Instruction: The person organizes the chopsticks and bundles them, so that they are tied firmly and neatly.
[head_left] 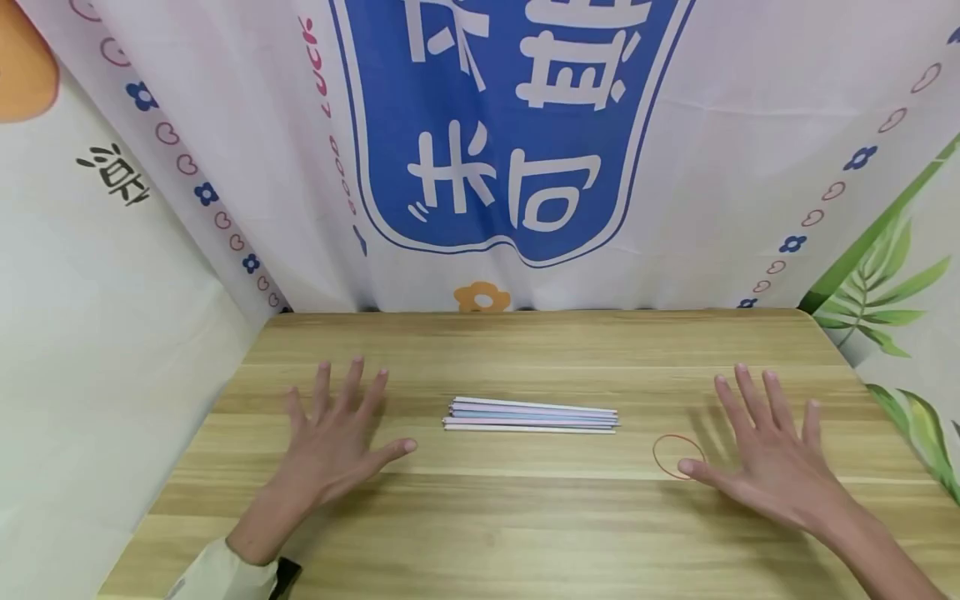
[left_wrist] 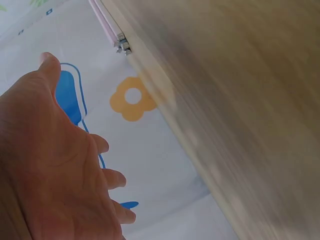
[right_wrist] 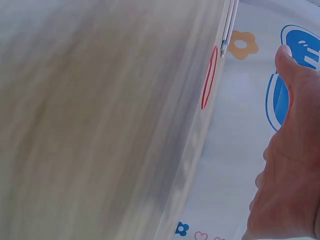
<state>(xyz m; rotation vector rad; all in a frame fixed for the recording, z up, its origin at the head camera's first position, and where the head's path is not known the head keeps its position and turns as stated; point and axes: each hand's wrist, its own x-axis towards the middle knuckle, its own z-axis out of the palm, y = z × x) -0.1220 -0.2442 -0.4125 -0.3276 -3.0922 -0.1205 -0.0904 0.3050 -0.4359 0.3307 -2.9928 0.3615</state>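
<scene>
A bundle of thin white, pink and pale blue sticks (head_left: 531,416) lies crosswise in the middle of the table; silvery ends (left_wrist: 123,45) show in the left wrist view. To its right is a thin red loop like a rubber band (head_left: 655,451), also seen edge-on (right_wrist: 209,77) in the right wrist view. My left hand (head_left: 330,454) is left of the sticks, fingers spread and holding nothing. On the other side my right hand (head_left: 780,471) is spread too, its thumb overlapping the loop's edge in the head view; whether they touch I cannot tell.
The wood-grain table (head_left: 480,533) ends at a back edge against a hanging printed cloth (head_left: 675,208) with a blue panel. White cloth (head_left: 97,333) also hangs along the left side, and leaf-patterned cloth (head_left: 885,292) along the right.
</scene>
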